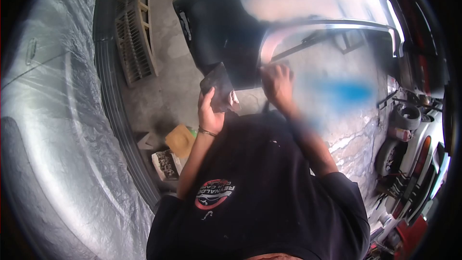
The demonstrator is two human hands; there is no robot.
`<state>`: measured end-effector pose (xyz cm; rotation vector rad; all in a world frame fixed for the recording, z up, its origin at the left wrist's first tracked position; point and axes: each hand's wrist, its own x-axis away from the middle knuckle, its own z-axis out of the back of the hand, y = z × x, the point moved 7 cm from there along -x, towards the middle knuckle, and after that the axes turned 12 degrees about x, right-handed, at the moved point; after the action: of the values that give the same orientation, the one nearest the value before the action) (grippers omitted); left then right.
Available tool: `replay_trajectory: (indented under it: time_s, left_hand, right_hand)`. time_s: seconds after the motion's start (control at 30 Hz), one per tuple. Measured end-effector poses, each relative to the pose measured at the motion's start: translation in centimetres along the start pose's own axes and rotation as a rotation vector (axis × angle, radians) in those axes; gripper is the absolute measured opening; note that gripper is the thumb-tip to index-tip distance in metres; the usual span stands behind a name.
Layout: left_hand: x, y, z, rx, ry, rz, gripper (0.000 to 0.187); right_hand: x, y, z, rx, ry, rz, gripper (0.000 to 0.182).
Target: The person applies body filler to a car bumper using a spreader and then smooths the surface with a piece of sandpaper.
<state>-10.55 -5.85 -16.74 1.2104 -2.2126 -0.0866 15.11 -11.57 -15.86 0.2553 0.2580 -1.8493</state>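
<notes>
My left hand (211,113) grips a dark, flat, roughly rectangular plate (219,84), thumb lying across its face. A pale, crumpled-looking bit shows at the plate's lower right corner. My right hand (279,84) is closed, its knuckles up, at the lower edge of a car body panel (226,33). Whatever its fingers may hold is hidden. The panel is black at the left, with whitish and pinkish patches on its upper part and a curved wheel-arch edge. It stretches away to the upper right in front of me.
Plastic sheeting (62,130) covers a large car-like shape at the left. A slatted frame (134,38) lies on the concrete floor. Near my left forearm are a yellow piece (180,140) and a small box (166,164). Car parts and a wheel (406,116) crowd the right side.
</notes>
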Motion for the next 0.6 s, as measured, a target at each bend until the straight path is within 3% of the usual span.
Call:
replay_trajectory:
  time_s: [0.1, 0.17, 0.23, 0.37, 0.5, 0.6]
  left_hand:
    - [-0.4, 0.0, -1.4, -0.043, -0.085, 0.002, 0.037]
    - [-0.6, -0.3, -1.8, -0.055, -0.118, 0.009, 0.037]
    - [-0.6, -0.4, -1.5, -0.055, -0.091, -0.001, 0.036]
    - [0.0, -0.3, -3.0, -0.086, -0.091, -0.012, 0.036]
    - [-0.5, -0.7, -2.1, -0.079, -0.143, 0.031, 0.035]
    - [-0.8, -0.8, -1.2, -0.071, -0.146, 0.019, 0.035]
  right_hand:
    - [0.1, 0.1, 1.1, -0.048, -0.037, 0.005, 0.034]
    - [-0.5, 0.9, 1.3, 0.043, -0.182, -0.050, 0.032]
    - [-1.4, 3.5, 0.7, 0.026, 0.011, -0.096, 0.036]
    - [-5.4, 5.8, 1.6, -0.001, 0.127, -0.120, 0.038]
    - [-7.1, 4.6, 2.2, -0.058, 0.160, -0.027, 0.039]
    - [-4.1, 2.1, 0.6, 0.022, 0.020, 0.024, 0.034]
